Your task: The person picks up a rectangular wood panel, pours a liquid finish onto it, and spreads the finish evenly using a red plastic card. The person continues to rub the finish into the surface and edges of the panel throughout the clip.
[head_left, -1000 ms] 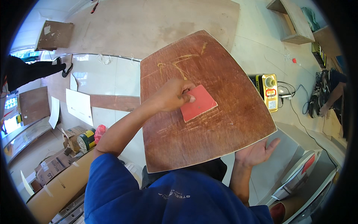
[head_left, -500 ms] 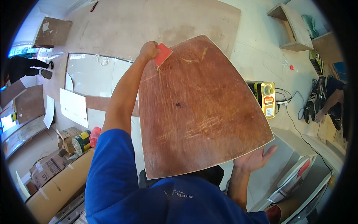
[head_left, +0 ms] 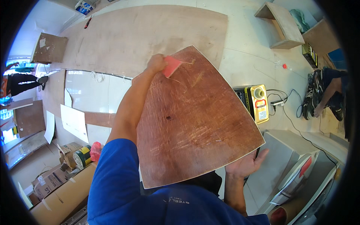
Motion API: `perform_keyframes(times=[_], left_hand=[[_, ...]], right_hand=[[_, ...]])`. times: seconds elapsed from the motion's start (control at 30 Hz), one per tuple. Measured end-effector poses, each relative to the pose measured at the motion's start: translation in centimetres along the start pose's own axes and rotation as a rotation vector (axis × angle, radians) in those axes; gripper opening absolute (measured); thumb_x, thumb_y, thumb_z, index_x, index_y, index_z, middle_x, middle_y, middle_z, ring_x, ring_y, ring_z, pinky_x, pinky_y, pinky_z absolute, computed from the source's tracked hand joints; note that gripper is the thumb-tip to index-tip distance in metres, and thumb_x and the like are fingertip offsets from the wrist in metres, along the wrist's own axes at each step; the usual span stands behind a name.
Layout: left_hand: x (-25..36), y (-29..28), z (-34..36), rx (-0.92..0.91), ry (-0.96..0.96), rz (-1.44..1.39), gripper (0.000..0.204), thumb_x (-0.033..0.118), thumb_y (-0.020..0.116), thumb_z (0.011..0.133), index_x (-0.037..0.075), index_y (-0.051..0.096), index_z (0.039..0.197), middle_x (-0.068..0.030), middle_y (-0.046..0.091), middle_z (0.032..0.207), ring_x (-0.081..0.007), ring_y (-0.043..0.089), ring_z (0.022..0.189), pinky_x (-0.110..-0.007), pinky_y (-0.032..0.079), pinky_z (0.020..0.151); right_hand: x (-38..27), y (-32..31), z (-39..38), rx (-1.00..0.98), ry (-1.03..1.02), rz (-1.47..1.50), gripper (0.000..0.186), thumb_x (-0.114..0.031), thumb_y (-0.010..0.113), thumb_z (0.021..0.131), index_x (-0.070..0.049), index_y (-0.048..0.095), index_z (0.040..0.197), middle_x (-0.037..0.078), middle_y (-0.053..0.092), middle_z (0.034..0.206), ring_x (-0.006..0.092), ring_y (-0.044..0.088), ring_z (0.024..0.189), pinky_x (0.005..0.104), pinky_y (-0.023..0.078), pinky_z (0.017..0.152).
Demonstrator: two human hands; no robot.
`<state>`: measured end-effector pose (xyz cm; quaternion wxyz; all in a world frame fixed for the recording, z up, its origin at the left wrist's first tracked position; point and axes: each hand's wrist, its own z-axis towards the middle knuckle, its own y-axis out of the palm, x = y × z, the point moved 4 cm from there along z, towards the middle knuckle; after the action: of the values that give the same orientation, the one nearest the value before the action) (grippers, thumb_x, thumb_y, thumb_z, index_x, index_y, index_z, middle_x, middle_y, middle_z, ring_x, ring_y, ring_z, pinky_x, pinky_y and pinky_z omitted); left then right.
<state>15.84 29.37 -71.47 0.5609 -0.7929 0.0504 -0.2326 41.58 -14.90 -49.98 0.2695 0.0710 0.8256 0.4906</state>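
Note:
Pinched in my left hand [head_left: 156,63] is a flat red scraper [head_left: 173,66], its edge on the far part of a reddish-brown wooden board [head_left: 195,123]. Thin pale strands hang at the scraper's edge and corner. The board has curved sides, a pale rim, light smears and a small dark hole. At its near right edge my right hand [head_left: 243,165] supports it from beneath, palm up. That hand's thumb sticks out to the side, while the board hides most of its fingers.
A yellow metal can [head_left: 259,103] stands right of the board, beside a power strip [head_left: 276,102] with cables. Far ahead lies a large wooden sheet [head_left: 150,32]. A person's hand [head_left: 318,110] shows at right. Cardboard boxes [head_left: 50,180] and a long carton lie at left.
My left hand has drawn the scraper rightward across the board's far part. The whole view has shifted, so the board appears lower and further left. My right hand stays at its near edge.

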Motion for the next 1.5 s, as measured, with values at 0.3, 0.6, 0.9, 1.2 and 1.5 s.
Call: perform_keyframes(times=[0.3,0.6,0.9,1.2,1.5], left_hand=[[7.7,-4.1,0.0,-0.085,0.091,-0.427,0.019,0.013,0.074,0.086,-0.004,0.074,0.096,-0.0153,0.074,0.089,-0.0232,0.069,0.083,-0.04,0.054,0.075],[15.2,-2.7,-1.6,-0.101,0.184,-0.373,0.03,0.021,0.081,0.089,0.0,0.075,0.109,-0.0159,0.075,0.095,-0.0281,0.071,0.09,-0.042,0.054,0.08],[7.5,2.6,8.7,0.016,0.058,-0.116,0.038,0.029,0.082,0.082,-0.001,0.078,0.106,-0.0239,0.075,0.108,-0.0412,0.072,0.101,-0.047,0.056,0.091],[2.6,5.1,10.4,0.052,-0.27,-0.108,0.034,0.028,0.076,0.081,-0.004,0.079,0.094,-0.0281,0.076,0.101,-0.0432,0.074,0.102,-0.049,0.059,0.086],[-10.8,2.4,-1.8,0.048,-0.617,-0.097,0.024,0.016,0.072,0.079,-0.006,0.078,0.086,-0.023,0.076,0.078,-0.0317,0.077,0.073,-0.041,0.061,0.069]], right_hand=[[0.1,-0.2,0.0,0.046,0.002,-0.004,0.081,-0.065,0.039,0.108,-0.005,0.036,0.162,0.015,0.045,0.162,0.0347,0.043,0.148,0.0534,0.033,0.123],[0.1,0.2,0.1,0.102,-0.023,-0.038,0.085,-0.067,0.04,0.106,-0.004,0.034,0.162,0.016,0.042,0.164,0.0339,0.042,0.149,0.0526,0.032,0.123],[0.2,0.1,-0.2,0.151,-0.024,-0.048,0.086,-0.068,0.039,0.106,-0.003,0.034,0.162,0.016,0.042,0.164,0.0346,0.042,0.149,0.0524,0.032,0.124],[0.3,-0.2,-0.2,0.073,-0.025,-0.084,0.082,-0.066,0.039,0.108,-0.003,0.038,0.16,0.016,0.046,0.161,0.0338,0.044,0.148,0.0521,0.033,0.123],[0.5,0.4,-0.7,-0.019,0.001,0.026,0.073,-0.062,0.04,0.109,-0.007,0.047,0.156,0.013,0.05,0.16,0.0323,0.045,0.147,0.0511,0.03,0.124]])
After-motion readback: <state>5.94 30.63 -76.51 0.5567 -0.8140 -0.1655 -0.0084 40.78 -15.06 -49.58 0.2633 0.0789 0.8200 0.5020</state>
